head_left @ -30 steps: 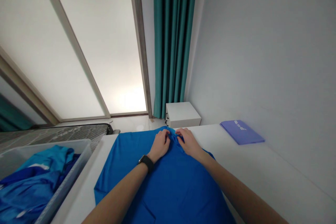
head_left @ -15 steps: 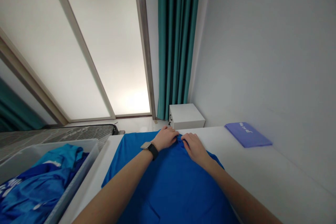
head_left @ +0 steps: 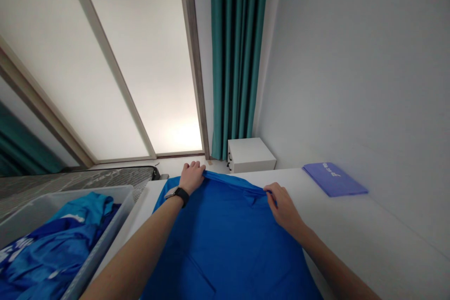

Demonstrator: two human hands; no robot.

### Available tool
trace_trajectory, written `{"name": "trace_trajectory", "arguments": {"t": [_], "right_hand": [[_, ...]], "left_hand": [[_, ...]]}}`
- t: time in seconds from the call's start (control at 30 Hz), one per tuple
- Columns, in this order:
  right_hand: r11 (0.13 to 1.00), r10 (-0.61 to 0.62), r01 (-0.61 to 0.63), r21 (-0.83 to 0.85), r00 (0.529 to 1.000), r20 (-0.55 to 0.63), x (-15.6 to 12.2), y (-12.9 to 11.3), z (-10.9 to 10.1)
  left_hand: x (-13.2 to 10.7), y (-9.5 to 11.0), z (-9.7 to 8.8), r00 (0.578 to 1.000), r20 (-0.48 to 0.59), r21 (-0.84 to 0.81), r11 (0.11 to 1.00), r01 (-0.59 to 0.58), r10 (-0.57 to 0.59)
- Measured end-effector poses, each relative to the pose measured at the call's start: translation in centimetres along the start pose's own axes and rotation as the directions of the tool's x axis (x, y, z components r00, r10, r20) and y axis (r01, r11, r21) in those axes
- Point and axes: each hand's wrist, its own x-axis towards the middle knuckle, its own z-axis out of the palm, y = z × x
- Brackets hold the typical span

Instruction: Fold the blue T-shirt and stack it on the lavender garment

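A blue garment (head_left: 225,239), which looks like a shirt, lies spread over the white table (head_left: 348,239) in front of me. My left hand (head_left: 192,177), with a dark watch on its wrist, is closed on the garment's far edge at the left. At the right end of that edge, my right hand (head_left: 281,201) pinches the cloth between thumb and fingers. Between the two hands the edge is stretched and slightly raised, with small folds close to my right fingers. The garment's near part runs out of view at the bottom.
To the left stands a translucent plastic bin (head_left: 126,197) holding crumpled blue clothes (head_left: 66,234). A folded purple item (head_left: 333,179) with white print lies on the table by the wall. Beyond the table are a white cabinet (head_left: 251,152) and a green curtain (head_left: 239,56).
My hands were close together at the middle of the far edge. They have moved apart, left and right, and the cloth edge is now drawn out between them.
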Motion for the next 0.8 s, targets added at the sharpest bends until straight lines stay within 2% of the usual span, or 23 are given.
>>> {"name": "trace_trajectory", "arguments": {"t": [0.1,0.3,0.4,0.5,0.57,0.67,0.73,0.8], "right_hand": [[0.999,0.042,-0.043,-0.029,0.999,-0.032,-0.9,0.9,0.3],[0.996,0.035,-0.036,-0.078,0.999,-0.016,-1.8,2.1,0.8],[0.995,0.043,-0.043,-0.09,0.999,-0.006,-2.0,2.5,1.1],[0.995,0.041,-0.04,-0.089,0.999,0.003,-2.1,2.8,1.2],[0.996,0.034,-0.033,-0.083,0.999,0.011,-2.1,2.9,1.2],[0.997,0.027,-0.026,-0.079,1.0,0.014,-2.1,3.0,1.2],[0.996,0.027,-0.026,-0.083,1.0,0.01,-2.1,3.0,1.2],[0.996,0.025,-0.024,-0.09,1.0,0.01,-2.1,3.1,1.3]], "left_hand": [[-1.4,-1.9,-0.5,0.998,-0.014,0.041,0.997,0.066,-0.066],[-4.1,-5.2,-1.5,0.979,-0.039,0.089,0.975,0.204,-0.201],[-5.5,-6.1,-1.7,0.957,-0.058,0.048,0.957,0.287,-0.284],[-6.9,-5.9,-1.7,0.935,-0.085,-0.048,0.939,0.341,-0.344],[-7.8,-5.3,-1.7,0.933,-0.133,-0.111,0.94,0.322,-0.335],[-9.0,-4.0,-2.1,0.94,-0.217,-0.211,0.953,0.217,-0.262],[-9.8,-3.2,-2.5,0.961,-0.206,-0.243,0.961,0.133,-0.185],[-10.5,-2.7,-2.8,0.987,-0.136,-0.262,0.964,0.05,-0.088]]}}
